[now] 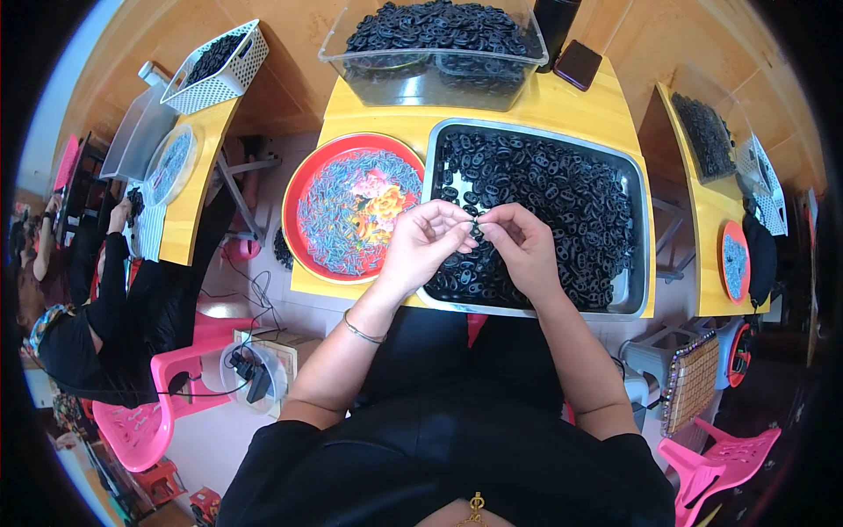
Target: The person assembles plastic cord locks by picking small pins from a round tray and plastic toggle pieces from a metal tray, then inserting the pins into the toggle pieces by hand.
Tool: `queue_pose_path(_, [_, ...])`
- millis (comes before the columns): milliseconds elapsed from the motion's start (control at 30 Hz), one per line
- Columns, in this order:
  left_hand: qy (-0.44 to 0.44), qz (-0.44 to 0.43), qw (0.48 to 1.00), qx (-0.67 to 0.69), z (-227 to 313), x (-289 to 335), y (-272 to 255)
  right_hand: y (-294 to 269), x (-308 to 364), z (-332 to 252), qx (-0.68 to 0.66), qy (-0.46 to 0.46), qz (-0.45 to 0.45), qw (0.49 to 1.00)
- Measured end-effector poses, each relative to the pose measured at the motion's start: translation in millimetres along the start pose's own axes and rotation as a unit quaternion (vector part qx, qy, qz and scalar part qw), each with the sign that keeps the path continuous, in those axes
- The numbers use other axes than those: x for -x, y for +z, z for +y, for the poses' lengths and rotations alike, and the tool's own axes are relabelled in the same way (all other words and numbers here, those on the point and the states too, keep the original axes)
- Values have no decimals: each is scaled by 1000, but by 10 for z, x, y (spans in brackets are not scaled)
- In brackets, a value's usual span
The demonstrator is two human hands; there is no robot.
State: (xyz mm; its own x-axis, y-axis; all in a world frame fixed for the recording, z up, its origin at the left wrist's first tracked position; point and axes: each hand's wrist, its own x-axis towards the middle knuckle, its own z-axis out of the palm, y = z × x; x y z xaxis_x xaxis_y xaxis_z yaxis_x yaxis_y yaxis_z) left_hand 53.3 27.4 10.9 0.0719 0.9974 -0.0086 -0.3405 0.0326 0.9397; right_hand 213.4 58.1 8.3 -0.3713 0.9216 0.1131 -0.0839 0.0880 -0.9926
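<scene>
Black clothing covers the co-worker point(110, 329) at far left, who sits on a pink plastic armchair point(132, 430) beside a yellow side table point(189, 211). On that table stands a white perforated basket point(226, 88) with dark pieces inside. Next comes the main yellow table point(386, 119), bearing a red round tray point(297, 195) with a floral print, strewn with slim grey-blue pins point(329, 206). Behind it, a clear plastic bin point(421, 88) is heaped with black pieces. The left hand point(430, 237) pinches a small black piece point(475, 230) between thumb and forefinger, above the left part of a rectangular metal tray point(625, 288); the piece's details are too small to tell. Opposite, the right hand point(522, 246) grips the same piece, its thumb and forefinger drawn close together. Black two-holed ovals point(562, 193) fill most of the metal tray. Beyond lies a flat dark-brown case point(578, 65). At far right, another red tray point(726, 268) rests on the right-hand table point(707, 202).
</scene>
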Motion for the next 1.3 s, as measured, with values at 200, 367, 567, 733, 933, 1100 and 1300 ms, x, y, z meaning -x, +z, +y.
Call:
queue_pose_path(200, [38, 34, 999, -7, -84, 20, 66, 36, 11, -82, 198, -75, 41, 976])
queue_pose_path(367, [119, 91, 982, -119, -145, 46, 167, 28, 10, -70, 219, -85, 54, 971])
queue_pose_path(567, [82, 70, 994, -22, -117, 36, 169, 31, -6, -37, -13, -5, 49, 999])
queue_pose_path(733, [63, 59, 996, 23, -73, 3, 147, 6, -15, 39, 2, -39, 29, 999])
queue_pose_path(933, [114, 2, 948, -297, 103, -111, 46, -5, -25, -55, -72, -22, 63, 995])
queue_pose_path(1100, [177, -61, 733, -654, 0, -141, 135, -30, -30, -51, -128, -35, 90, 987])
queue_pose_path(1300, [158, -87, 667, -723, -56, -219, 201, -64, -61, -40, -110, -17, 99, 989])
